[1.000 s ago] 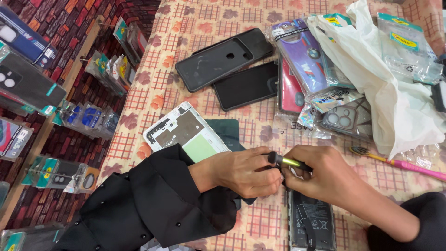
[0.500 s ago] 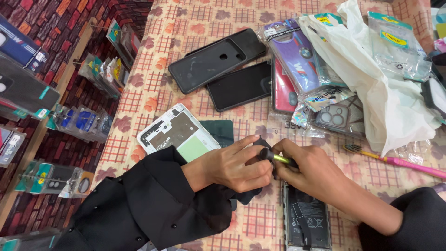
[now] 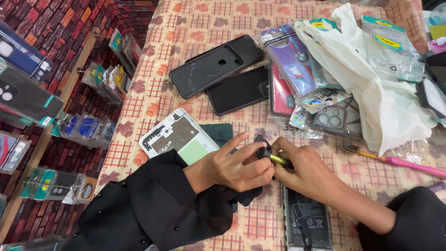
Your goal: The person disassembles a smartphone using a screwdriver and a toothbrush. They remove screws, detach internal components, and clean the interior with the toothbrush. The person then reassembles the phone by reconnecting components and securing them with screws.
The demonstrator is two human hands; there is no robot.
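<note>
Low centre of the frame, the left hand (image 3: 234, 165) pinches a small dark part (image 3: 261, 148) while the right hand (image 3: 304, 167) grips a yellow-shafted tool (image 3: 278, 159) against it. Judging by the open phone (image 3: 306, 221) with its battery bared at the bottom edge and the white frame (image 3: 179, 137) lying left of centre on the counter (image 3: 195, 18), disassembly looks well along, with nothing refitted. At upper right, clear packets (image 3: 388, 46) hold cases, and a white bag (image 3: 371, 93) hides its contents

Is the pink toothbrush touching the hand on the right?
Apart. The head view shows bare tablecloth between the pink toothbrush and the right hand.
</note>
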